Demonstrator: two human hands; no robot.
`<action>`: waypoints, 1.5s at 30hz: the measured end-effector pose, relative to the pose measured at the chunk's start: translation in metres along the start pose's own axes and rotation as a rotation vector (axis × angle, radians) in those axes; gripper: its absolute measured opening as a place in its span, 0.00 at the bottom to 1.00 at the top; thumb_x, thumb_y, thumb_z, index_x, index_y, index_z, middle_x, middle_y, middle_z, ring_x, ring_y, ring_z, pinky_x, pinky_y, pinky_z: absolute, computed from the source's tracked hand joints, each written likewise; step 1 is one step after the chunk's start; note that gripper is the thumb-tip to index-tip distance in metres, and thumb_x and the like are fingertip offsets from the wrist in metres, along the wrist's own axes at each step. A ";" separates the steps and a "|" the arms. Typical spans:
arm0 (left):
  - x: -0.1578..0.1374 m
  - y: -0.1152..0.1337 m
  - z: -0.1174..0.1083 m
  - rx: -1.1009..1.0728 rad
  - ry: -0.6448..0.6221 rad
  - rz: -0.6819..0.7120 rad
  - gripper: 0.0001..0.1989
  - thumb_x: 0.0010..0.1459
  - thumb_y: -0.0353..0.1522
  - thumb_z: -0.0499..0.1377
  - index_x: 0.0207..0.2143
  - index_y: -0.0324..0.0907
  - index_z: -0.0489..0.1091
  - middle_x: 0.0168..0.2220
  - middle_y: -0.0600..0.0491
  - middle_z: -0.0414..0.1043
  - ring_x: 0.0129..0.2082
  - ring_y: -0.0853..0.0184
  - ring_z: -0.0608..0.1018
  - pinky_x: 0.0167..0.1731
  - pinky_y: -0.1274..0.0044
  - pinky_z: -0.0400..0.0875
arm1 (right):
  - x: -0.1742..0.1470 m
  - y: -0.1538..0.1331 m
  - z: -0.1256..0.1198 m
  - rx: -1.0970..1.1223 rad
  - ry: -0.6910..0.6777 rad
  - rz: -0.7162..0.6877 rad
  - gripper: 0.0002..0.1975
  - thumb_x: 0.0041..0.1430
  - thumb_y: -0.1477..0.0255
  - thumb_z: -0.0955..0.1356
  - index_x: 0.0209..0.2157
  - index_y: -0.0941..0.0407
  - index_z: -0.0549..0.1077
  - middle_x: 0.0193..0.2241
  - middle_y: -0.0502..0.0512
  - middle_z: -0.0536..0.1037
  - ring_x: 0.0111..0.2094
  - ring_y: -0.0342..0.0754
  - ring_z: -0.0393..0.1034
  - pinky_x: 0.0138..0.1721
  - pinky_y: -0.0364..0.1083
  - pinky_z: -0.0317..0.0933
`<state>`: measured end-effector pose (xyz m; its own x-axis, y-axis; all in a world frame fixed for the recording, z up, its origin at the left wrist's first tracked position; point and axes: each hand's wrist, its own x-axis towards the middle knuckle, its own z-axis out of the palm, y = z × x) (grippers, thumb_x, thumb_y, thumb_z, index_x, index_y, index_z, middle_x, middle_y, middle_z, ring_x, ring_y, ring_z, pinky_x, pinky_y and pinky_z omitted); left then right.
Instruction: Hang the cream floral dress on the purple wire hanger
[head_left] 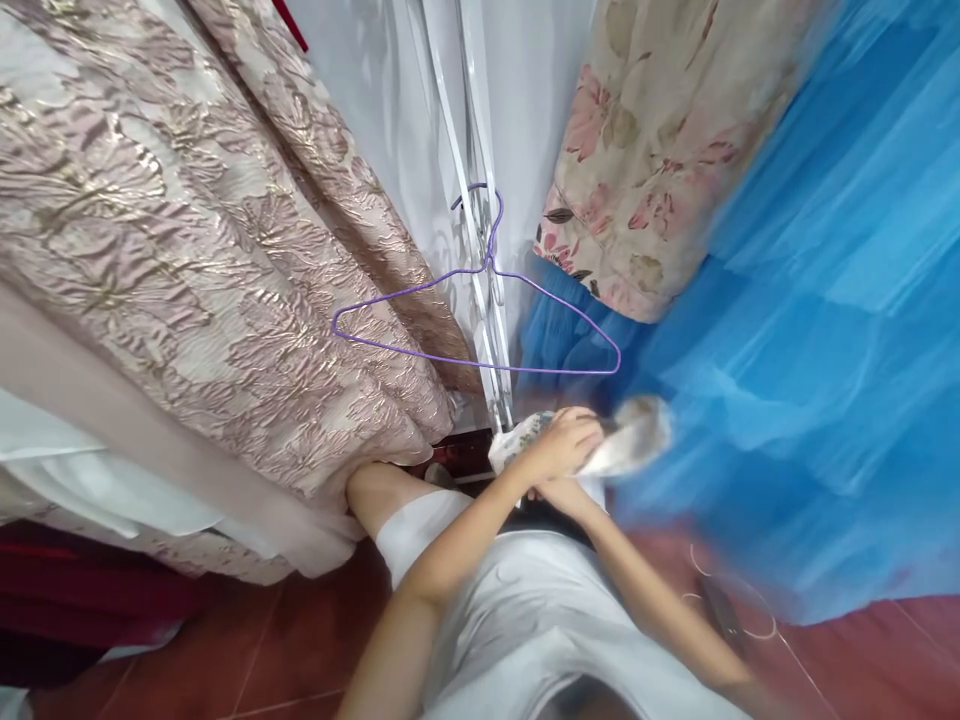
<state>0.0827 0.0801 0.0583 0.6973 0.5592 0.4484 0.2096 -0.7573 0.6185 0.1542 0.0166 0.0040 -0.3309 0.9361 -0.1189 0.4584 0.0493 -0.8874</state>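
A bunched white cloth point(626, 447) with a printed pattern lies across my lap area, its right end smeared by motion. My left hand point(574, 440) is closed over the middle of it. Just below, my right hand point(556, 492) is curled against the same cloth, its fingers partly hidden by the left wrist and the fabric. Beyond both hands, a purple wire hanger point(450, 357) hangs with nothing on it, in front of white metal rack bars point(469, 190).
On the left hangs a pink and gold textured garment point(262, 260). Floral fabric point(652, 190) and blue tulle point(832, 330) hang at the right. Dark red cloth point(82, 590) is at lower left. A thin cord point(772, 620) lies on the red tile floor point(217, 650).
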 end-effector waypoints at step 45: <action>-0.139 0.040 -0.229 0.467 0.653 -0.323 0.23 0.68 0.46 0.51 0.25 0.42 0.62 0.20 0.57 0.57 0.21 0.70 0.62 0.24 0.77 0.57 | 0.086 -0.189 -0.193 0.444 0.149 -0.351 0.21 0.56 0.52 0.75 0.28 0.57 0.76 0.25 0.53 0.79 0.29 0.47 0.74 0.30 0.43 0.69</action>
<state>-0.1629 0.0489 0.1686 0.0513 0.7444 0.6658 0.6898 -0.5085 0.5153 0.1984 0.1551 0.2474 -0.2662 0.9305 0.2515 -0.0580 0.2450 -0.9678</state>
